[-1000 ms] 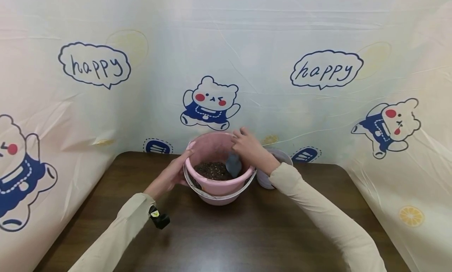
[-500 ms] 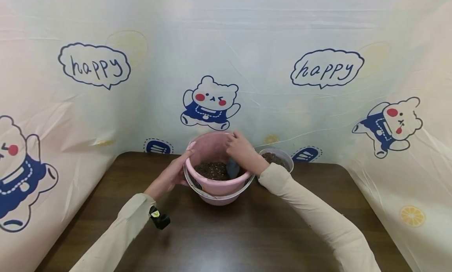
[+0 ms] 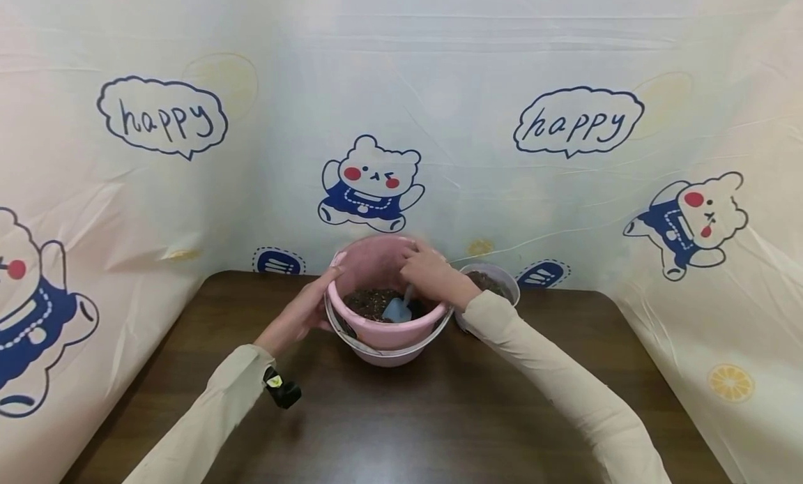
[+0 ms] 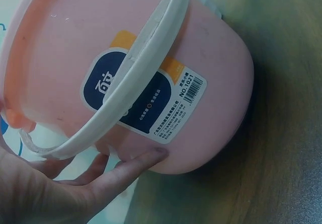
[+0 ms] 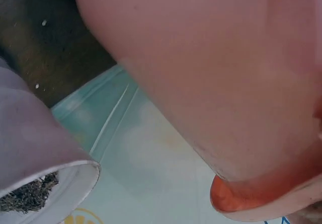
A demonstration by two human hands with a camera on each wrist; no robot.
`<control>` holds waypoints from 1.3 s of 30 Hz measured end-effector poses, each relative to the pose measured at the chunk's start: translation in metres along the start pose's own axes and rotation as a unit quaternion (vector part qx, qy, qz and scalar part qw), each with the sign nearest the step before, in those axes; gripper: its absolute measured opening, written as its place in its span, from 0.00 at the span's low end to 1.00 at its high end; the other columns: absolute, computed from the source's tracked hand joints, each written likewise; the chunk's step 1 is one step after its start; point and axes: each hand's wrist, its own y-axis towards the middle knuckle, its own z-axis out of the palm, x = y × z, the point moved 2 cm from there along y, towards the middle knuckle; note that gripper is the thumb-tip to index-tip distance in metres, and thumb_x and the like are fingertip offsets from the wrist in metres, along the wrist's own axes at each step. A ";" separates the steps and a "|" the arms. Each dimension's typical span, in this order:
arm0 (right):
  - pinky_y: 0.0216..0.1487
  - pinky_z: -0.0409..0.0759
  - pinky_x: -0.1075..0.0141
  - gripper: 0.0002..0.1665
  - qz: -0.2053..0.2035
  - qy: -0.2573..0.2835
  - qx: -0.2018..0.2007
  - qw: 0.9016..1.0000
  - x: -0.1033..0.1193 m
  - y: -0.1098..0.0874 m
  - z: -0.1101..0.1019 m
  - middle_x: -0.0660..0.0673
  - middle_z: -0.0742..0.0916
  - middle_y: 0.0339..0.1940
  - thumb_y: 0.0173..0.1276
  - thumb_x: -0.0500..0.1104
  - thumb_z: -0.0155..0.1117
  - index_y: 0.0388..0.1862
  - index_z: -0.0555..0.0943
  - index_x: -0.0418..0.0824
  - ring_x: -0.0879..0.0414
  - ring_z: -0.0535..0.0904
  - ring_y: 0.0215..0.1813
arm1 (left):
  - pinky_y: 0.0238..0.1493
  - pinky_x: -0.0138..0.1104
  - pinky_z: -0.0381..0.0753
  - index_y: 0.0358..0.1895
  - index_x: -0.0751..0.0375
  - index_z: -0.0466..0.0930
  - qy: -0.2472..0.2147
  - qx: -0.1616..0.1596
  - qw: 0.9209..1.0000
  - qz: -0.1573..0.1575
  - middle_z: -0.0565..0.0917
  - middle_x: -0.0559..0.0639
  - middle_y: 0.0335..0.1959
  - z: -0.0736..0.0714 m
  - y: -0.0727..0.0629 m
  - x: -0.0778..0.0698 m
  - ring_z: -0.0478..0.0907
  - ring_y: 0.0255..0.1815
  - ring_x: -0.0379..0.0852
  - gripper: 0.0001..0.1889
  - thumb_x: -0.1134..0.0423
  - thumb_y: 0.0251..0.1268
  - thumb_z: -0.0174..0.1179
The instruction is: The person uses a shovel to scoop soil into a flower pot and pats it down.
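Note:
A pink bucket (image 3: 385, 337) holds dark soil (image 3: 364, 304); its white handle (image 4: 151, 48) hangs across the front. My left hand (image 3: 307, 306) grips the bucket at the left, thumb at the rim and fingers spread along the outer wall, near a printed label (image 4: 181, 103). Reaching in over the right rim, my right hand (image 3: 436, 278) holds a small trowel (image 3: 397, 310) by its handle. The grey-blue blade lies at the soil near the front wall. In the right wrist view the bucket's wall (image 5: 201, 73) fills much of the picture and hides the trowel.
Just right of the bucket stands a smaller pale pot (image 5: 50, 138) with dark, crumbly material inside, partly behind my right wrist. Both stand on a dark wooden table (image 3: 389, 421). A printed cloth (image 3: 477, 191) closes off the back and sides.
My right hand has shifted left and a little down over the bucket. The trowel's blade has swung left from the right side toward the front. My left hand stays put.

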 end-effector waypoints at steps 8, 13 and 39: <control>0.72 0.67 0.50 0.08 -0.027 -0.036 -0.078 0.996 -0.006 -0.017 0.005 0.47 0.91 0.35 0.57 0.43 0.82 0.34 0.90 0.43 0.48 0.83 0.50 | 0.62 0.59 0.80 0.85 0.61 0.46 0.000 0.000 1.000 -0.002 0.57 0.70 0.82 0.000 -0.001 -0.001 0.66 0.74 0.65 0.49 0.31 0.75 0.46; 0.72 0.66 0.51 0.08 -0.026 -0.002 -0.067 0.997 -0.006 -0.016 0.006 0.49 0.91 0.34 0.57 0.44 0.83 0.34 0.92 0.45 0.49 0.81 0.50 | 0.61 0.60 0.80 0.85 0.62 0.46 -0.001 -0.001 1.000 -0.001 0.56 0.71 0.82 0.000 -0.001 0.000 0.65 0.74 0.66 0.48 0.32 0.75 0.46; 0.62 0.65 0.53 0.11 -0.046 0.168 -0.077 0.982 -0.016 -0.015 0.002 0.53 0.90 0.35 0.62 0.46 0.80 0.42 0.94 0.45 0.53 0.71 0.46 | 0.61 0.60 0.80 0.85 0.60 0.47 -0.005 0.005 1.000 0.008 0.57 0.69 0.82 -0.001 -0.001 0.001 0.65 0.75 0.65 0.48 0.32 0.76 0.46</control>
